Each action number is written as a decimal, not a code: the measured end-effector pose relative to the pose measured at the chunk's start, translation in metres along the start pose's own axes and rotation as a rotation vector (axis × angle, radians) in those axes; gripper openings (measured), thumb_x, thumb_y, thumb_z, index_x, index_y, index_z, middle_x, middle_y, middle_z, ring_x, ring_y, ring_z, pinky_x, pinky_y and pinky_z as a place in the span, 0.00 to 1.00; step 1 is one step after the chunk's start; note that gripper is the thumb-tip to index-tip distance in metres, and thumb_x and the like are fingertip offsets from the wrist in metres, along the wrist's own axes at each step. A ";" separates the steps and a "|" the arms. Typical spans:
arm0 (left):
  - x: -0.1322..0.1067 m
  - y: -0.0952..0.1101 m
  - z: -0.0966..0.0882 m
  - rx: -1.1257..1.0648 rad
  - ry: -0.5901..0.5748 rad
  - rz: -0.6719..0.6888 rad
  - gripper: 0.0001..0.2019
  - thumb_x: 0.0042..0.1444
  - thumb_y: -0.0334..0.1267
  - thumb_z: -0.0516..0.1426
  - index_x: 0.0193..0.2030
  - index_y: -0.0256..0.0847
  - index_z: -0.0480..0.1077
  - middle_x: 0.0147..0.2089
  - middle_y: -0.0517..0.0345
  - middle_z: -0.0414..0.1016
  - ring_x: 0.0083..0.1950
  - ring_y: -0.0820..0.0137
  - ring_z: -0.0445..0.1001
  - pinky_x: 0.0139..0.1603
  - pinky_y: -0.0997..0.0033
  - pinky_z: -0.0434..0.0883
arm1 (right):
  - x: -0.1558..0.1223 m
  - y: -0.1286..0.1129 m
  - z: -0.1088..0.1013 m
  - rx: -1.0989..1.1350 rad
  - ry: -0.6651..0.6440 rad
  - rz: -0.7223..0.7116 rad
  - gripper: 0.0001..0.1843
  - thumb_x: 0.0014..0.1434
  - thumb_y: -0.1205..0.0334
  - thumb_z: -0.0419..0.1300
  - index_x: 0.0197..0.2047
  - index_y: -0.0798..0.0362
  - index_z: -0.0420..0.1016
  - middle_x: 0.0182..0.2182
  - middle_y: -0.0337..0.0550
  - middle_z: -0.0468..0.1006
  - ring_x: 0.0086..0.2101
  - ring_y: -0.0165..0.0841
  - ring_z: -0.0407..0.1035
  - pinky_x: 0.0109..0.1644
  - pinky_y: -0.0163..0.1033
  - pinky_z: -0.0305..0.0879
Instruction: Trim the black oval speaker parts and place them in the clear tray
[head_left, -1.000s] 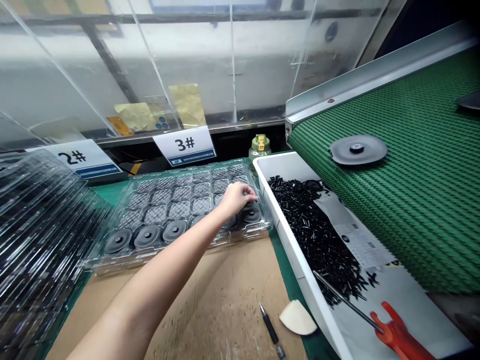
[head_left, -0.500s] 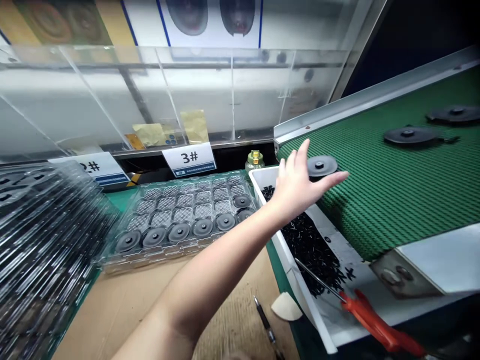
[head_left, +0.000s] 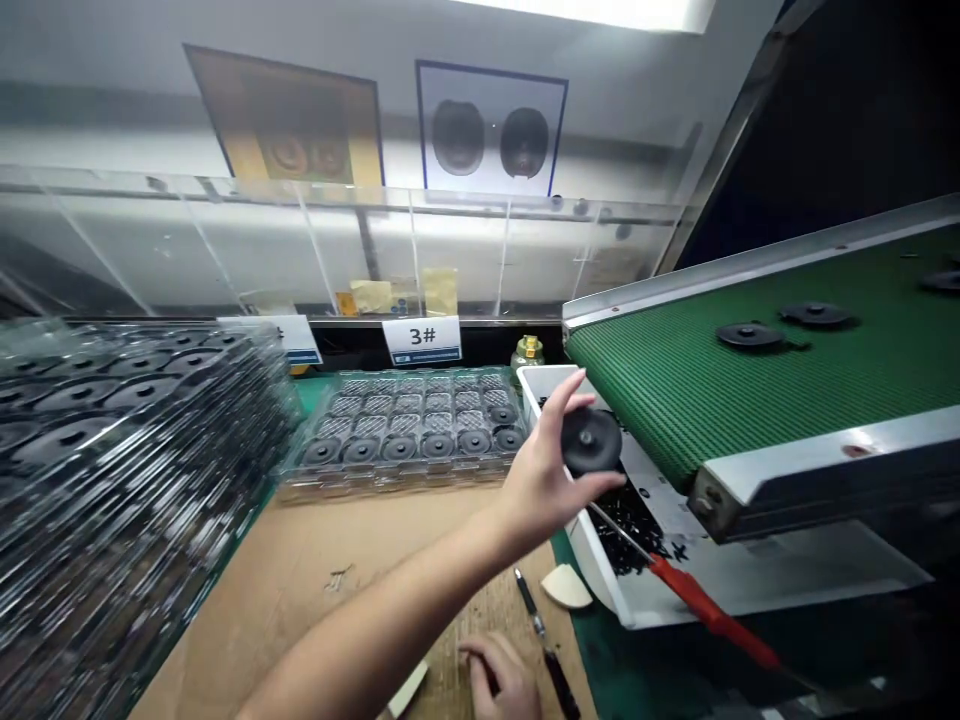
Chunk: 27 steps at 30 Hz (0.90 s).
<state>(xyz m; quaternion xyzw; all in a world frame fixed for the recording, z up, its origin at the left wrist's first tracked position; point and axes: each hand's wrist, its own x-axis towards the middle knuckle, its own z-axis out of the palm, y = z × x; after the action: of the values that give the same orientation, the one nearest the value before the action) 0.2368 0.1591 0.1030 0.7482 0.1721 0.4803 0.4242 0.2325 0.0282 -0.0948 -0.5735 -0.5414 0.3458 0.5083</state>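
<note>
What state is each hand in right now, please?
Left hand: holding a black disc between thumb and fingers.
Right hand: loosely curled; whether it holds anything cannot be told.

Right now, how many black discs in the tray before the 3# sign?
7: six black discs fill the near row, and a seventh disc sits at the right end of the row behind. None looks hidden.

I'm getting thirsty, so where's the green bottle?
In the head view, right of centre: the green bottle sits just beyond the white bin, right of the 3# card.
</note>
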 end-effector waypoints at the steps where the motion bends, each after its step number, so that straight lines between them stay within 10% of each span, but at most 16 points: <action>1: -0.025 0.008 -0.012 0.013 0.003 -0.001 0.45 0.46 0.32 0.64 0.65 0.52 0.42 0.61 0.48 0.62 0.59 0.62 0.65 0.60 0.58 0.64 | 0.001 0.002 0.001 0.029 0.007 0.021 0.16 0.61 0.50 0.56 0.33 0.55 0.75 0.31 0.43 0.76 0.34 0.34 0.71 0.41 0.42 0.68; 11: -0.206 0.058 -0.090 0.119 0.030 -0.366 0.42 0.49 0.34 0.62 0.63 0.66 0.42 0.60 0.54 0.63 0.61 0.61 0.64 0.62 0.60 0.63 | -0.027 -0.058 -0.002 0.383 -0.126 0.267 0.29 0.61 0.39 0.48 0.47 0.54 0.74 0.25 0.42 0.73 0.20 0.28 0.60 0.26 0.35 0.60; 18: -0.254 0.073 -0.116 0.189 0.013 -0.425 0.45 0.52 0.36 0.60 0.65 0.70 0.34 0.65 0.58 0.60 0.64 0.63 0.62 0.63 0.59 0.63 | -0.033 -0.123 0.016 0.434 -0.361 0.316 0.31 0.56 0.35 0.53 0.44 0.55 0.75 0.21 0.39 0.68 0.22 0.29 0.58 0.29 0.36 0.55; 27: -0.295 0.064 -0.146 0.119 0.110 -0.459 0.44 0.50 0.34 0.62 0.65 0.69 0.40 0.68 0.61 0.55 0.66 0.62 0.59 0.66 0.58 0.59 | -0.036 -0.133 0.053 0.431 -0.467 0.439 0.24 0.56 0.40 0.59 0.36 0.56 0.75 0.17 0.34 0.63 0.20 0.26 0.53 0.28 0.35 0.49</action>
<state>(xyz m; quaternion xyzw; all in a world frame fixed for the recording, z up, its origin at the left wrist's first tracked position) -0.0409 -0.0055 0.0115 0.6860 0.3885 0.4002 0.4672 0.1402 -0.0095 0.0145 -0.4615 -0.4220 0.6736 0.3940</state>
